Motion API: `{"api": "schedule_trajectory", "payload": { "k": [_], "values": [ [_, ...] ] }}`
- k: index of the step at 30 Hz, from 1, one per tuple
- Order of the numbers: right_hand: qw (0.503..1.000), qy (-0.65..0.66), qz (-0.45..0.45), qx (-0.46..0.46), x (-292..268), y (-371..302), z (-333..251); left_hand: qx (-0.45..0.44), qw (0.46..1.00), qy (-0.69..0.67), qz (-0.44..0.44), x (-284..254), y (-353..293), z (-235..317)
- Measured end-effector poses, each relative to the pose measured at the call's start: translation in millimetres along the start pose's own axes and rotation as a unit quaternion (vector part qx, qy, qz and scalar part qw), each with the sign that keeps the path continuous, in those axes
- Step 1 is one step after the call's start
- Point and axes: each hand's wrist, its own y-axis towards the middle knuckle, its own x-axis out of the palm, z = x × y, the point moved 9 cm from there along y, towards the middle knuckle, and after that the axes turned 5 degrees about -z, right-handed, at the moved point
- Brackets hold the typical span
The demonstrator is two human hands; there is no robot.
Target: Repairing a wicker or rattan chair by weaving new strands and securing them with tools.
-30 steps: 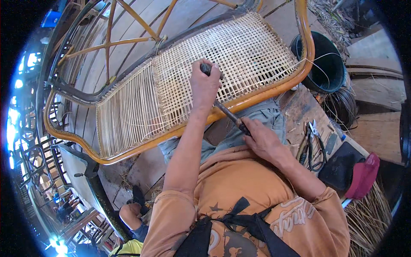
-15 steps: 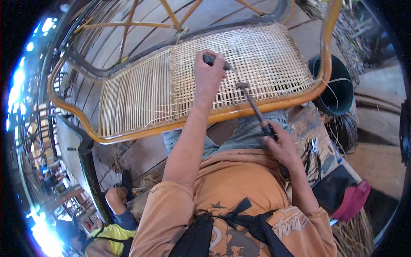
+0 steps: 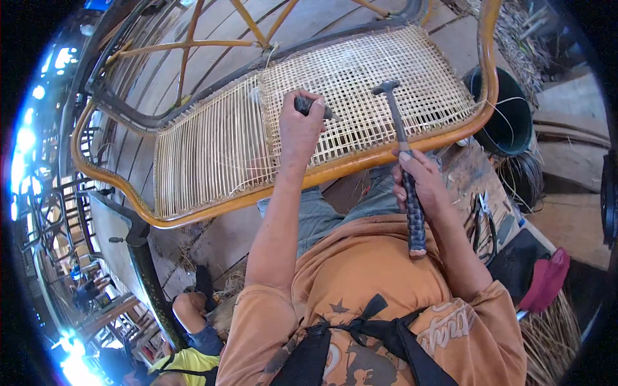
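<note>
A rattan frame (image 3: 257, 198) with a woven cane panel (image 3: 367, 58) lies across my lap. The panel's right part is an open lattice; its left part shows mostly parallel strands. My left hand (image 3: 298, 138) is closed round a short dark-handled tool with a narrow tip (image 3: 310, 105), perhaps an awl, above the lattice near where the two parts meet. My right hand (image 3: 421, 180) grips a hammer (image 3: 396, 117) by its dark wrapped handle. The hammer's head is raised over the lattice, to the right of the left hand and apart from the pointed tool.
Pliers (image 3: 484, 222) lie on a wooden board (image 3: 467, 177) to my right. A dark green bucket (image 3: 515, 132) stands beyond the frame's right end. A maroon cloth item (image 3: 546, 280) lies at lower right. At lower left sits another person in a yellow top (image 3: 187, 365).
The hammer has tipped more upright, its head moving up and away from the pointed tool. More of its handle shows below my right hand. My left hand has shifted slightly left.
</note>
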Motion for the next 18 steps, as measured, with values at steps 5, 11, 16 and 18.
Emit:
{"api": "schedule_trajectory", "payload": {
  "k": [5, 11, 16, 18],
  "values": [
    [0.999, 0.033, -0.012, 0.032, 3.2, 3.8, 19.1, 0.0, 0.999, -0.006, -0.032, 16.3, 3.7, -2.6],
    [0.998, 0.018, -0.008, 0.057, 3.6, 3.0, 28.9, 0.011, 1.0, -0.002, -0.015, 13.0, 7.0, -5.3],
    [0.998, 0.023, -0.007, 0.054, 10.6, 6.4, 27.2, 0.013, 1.0, 0.0, -0.013, 13.0, 11.1, -5.6],
    [0.999, 0.025, -0.017, 0.042, 14.6, 10.2, 26.1, 0.023, 0.999, 0.0, -0.022, 15.2, 10.5, -4.0]
  ]
}}
